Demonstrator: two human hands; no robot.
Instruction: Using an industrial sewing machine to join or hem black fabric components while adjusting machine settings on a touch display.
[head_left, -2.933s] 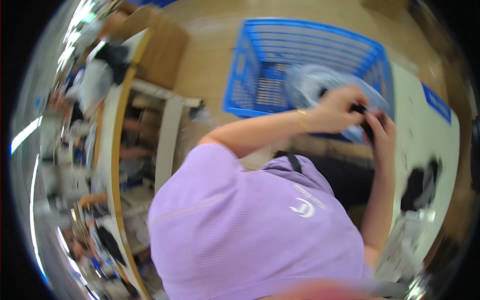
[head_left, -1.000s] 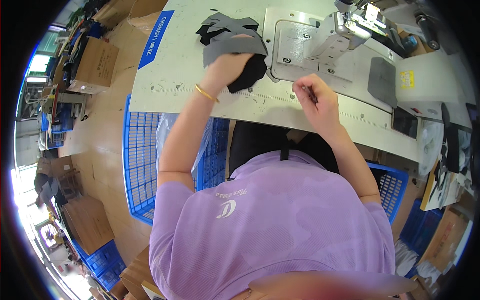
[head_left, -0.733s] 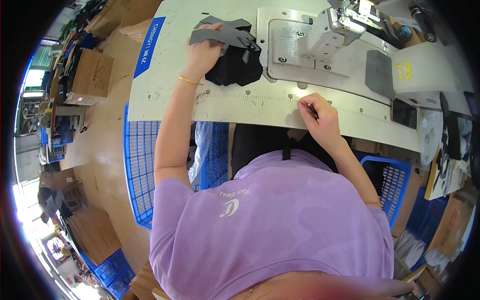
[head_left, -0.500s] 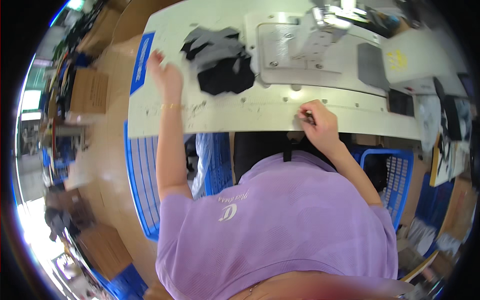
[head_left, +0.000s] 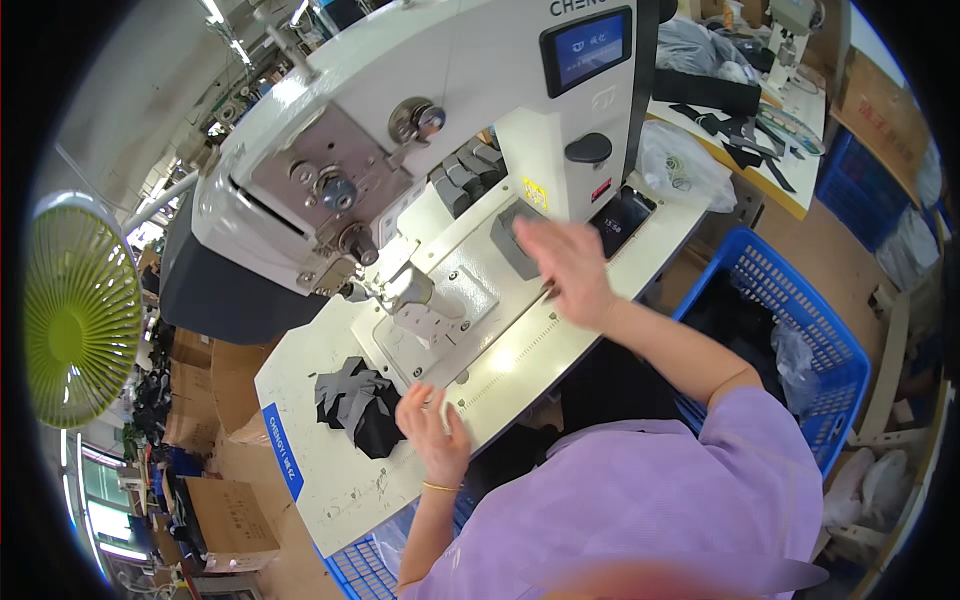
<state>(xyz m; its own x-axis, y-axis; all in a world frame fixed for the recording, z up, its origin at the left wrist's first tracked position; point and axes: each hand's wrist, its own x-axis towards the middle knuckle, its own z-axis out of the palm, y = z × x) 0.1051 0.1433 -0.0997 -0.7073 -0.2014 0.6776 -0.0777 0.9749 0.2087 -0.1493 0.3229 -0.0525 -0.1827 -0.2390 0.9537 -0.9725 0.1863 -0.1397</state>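
My left hand [head_left: 432, 430] is open, fingers apart and slightly curved, at the front edge of the white sewing machine table [head_left: 345, 510]. It appears empty. Just left of its fingertips lies a loose pile of black and grey fabric pieces [head_left: 368, 415]. My right hand [head_left: 572, 275] is smeared by motion, its fingers reaching over the edge of a flat grey fabric piece [head_left: 510, 240] on the machine bed. A small dark thing shows below its thumb side; I cannot make out what it is or whether the hand holds it.
The white sewing machine [head_left: 440, 70] rises over the table, with its metal arm [head_left: 410, 290] low over the bed. Stacked grey pieces [head_left: 468, 178] stand behind it. A phone [head_left: 622, 222] lies at right. Blue baskets [head_left: 790, 300] flank me; a green fan [head_left: 75, 320] stands left.
My view has swung up and turned, bringing the machine head into sight. My left hand has moved right, past the fabric pile; my right hand has gone from the table edge to the grey piece.
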